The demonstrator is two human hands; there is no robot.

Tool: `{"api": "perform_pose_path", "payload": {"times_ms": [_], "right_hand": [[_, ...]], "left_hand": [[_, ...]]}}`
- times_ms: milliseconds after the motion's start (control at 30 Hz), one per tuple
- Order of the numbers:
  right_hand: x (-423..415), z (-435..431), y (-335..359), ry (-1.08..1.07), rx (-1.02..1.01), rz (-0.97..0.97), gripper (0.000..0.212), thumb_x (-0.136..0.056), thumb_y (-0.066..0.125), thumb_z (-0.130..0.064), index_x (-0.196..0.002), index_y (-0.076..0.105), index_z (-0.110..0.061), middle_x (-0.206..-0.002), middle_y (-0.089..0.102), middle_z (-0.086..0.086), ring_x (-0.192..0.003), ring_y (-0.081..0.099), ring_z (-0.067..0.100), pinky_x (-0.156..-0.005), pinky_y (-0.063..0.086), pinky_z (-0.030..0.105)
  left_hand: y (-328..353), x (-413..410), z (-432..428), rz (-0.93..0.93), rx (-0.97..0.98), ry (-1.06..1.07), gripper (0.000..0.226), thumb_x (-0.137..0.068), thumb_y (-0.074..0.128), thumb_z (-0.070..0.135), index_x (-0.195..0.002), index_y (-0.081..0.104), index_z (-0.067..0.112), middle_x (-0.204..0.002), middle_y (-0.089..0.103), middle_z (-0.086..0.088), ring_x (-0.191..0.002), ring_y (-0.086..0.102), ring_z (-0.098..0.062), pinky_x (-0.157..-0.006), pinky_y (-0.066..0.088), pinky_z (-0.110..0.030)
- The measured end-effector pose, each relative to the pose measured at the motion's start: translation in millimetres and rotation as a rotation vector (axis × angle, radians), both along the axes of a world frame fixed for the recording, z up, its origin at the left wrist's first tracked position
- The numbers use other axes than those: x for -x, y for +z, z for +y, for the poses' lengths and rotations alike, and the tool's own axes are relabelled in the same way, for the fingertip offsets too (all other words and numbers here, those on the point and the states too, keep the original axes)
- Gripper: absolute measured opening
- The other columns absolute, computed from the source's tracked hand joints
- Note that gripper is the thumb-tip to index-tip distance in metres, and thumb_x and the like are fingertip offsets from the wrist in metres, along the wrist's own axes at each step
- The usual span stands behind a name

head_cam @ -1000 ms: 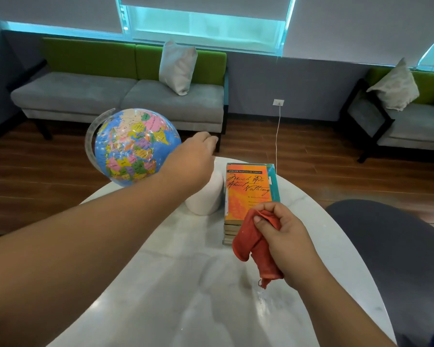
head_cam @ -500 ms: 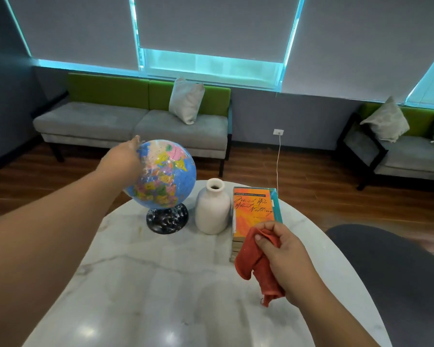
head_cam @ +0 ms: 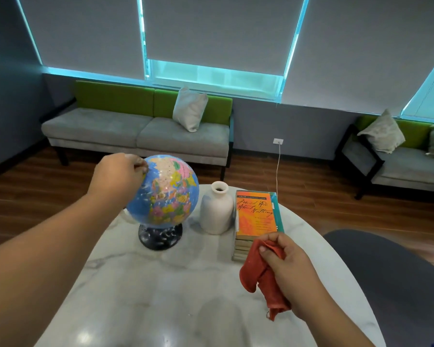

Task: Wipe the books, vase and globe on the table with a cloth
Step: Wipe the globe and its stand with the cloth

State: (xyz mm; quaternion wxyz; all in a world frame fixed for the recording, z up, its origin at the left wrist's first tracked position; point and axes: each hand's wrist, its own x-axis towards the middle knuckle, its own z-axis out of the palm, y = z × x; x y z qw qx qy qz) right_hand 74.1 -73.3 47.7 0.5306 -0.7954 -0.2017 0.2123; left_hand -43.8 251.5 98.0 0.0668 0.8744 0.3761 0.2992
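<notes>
grips globe [head_cam: 168, 194] left of the vase [head_cam: 217, 211] with left hand [head_cam: 118, 175]. pinches cloth [head_cam: 256, 274] right of it with right hand [head_cam: 288, 266].

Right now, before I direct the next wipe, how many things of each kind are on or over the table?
globe: 1, held near its top by the left hand
white vase: 1
book stack: 1, number of books in it unclear
red cloth: 1, held in the right hand
Total: 4
</notes>
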Motion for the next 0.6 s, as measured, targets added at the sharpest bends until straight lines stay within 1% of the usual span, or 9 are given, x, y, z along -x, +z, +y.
{"api": "perform_pose_path", "payload": {"times_ms": [167,267,367,467,600], "right_hand": [[14.1,-0.8,7.0,0.012,-0.017,0.008,0.015,-0.095,0.059,-0.02,-0.094,0.064,-0.034,-0.103,0.062,-0.008,-0.094,0.059,0.017,-0.073,0.058,0.035],[23.7,-1.8,14.0,-0.003,-0.029,-0.002,0.014,-0.095,0.059,-0.021,-0.093,0.063,-0.035,-0.103,0.061,-0.007,-0.093,0.059,0.018,-0.071,0.058,0.036],[31.4,-3.1,23.0,-0.029,-0.071,-0.011,0.013,-0.095,0.06,-0.021,-0.094,0.063,-0.034,-0.105,0.06,-0.006,-0.093,0.059,0.019,-0.064,0.056,0.033],[38.3,-5.1,32.1,-0.038,-0.115,-0.018,0.013,-0.094,0.061,-0.023,-0.096,0.063,-0.035,-0.105,0.061,-0.006,-0.096,0.06,0.022,-0.069,0.058,0.037],[39.6,-8.1,42.2,-0.017,-0.138,-0.021,0.014,-0.095,0.06,-0.022,-0.098,0.063,-0.036,-0.108,0.062,-0.007,-0.099,0.059,0.022,-0.074,0.059,0.04]], "left_hand": [[4.7,44.4,-49.5,-0.022,0.072,-0.013,0.016,-0.086,0.066,0.02,-0.098,0.076,0.018,-0.1,0.074,-0.003,-0.101,0.064,-0.027,-0.086,0.049,-0.033],[5.1,72.3,-84.6,-0.045,0.115,-0.06,0.013,-0.084,0.069,0.019,-0.094,0.077,0.019,-0.096,0.074,0.001,-0.096,0.066,-0.022,-0.085,0.048,-0.031],[1.3,95.1,-113.9,-0.074,0.171,-0.113,0.012,-0.083,0.072,0.018,-0.092,0.077,0.022,-0.091,0.073,0.006,-0.09,0.065,-0.017,-0.081,0.048,-0.03],[-0.3,111.5,-139.5,-0.097,0.201,-0.15,0.013,-0.082,0.073,0.017,-0.092,0.077,0.024,-0.088,0.07,0.011,-0.084,0.062,-0.011,-0.077,0.049,-0.029],[-0.1,125.2,-165.6,-0.113,0.245,-0.171,0.014,-0.082,0.073,0.016,-0.094,0.077,0.023,-0.084,0.067,0.014,-0.081,0.061,-0.009,-0.075,0.05,-0.027]]}}
